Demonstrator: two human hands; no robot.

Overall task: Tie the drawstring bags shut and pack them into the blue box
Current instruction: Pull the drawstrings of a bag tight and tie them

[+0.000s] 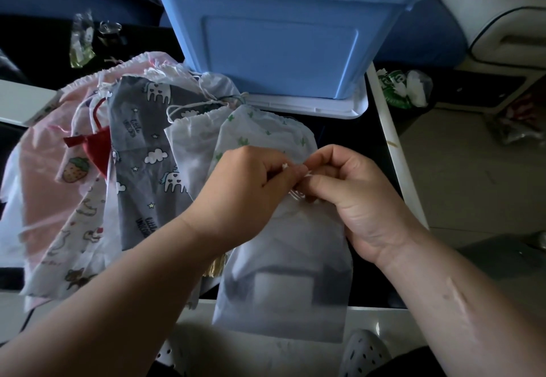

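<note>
Left hand (251, 181) and right hand (351, 187) both pinch the drawstring (285, 166) at the frosted bag (289, 273) neck, bag lengthwise toward person on tabletop, blue box (283, 42) straight ahead.

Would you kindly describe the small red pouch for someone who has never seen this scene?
Start at the big blue box; to its left lies a fanned pile of drawstring bags. The red pouch sits on that pile, between the pink bag and the grey unicorn bag. It is the only solid red one, and far smaller than its neighbours.
</note>
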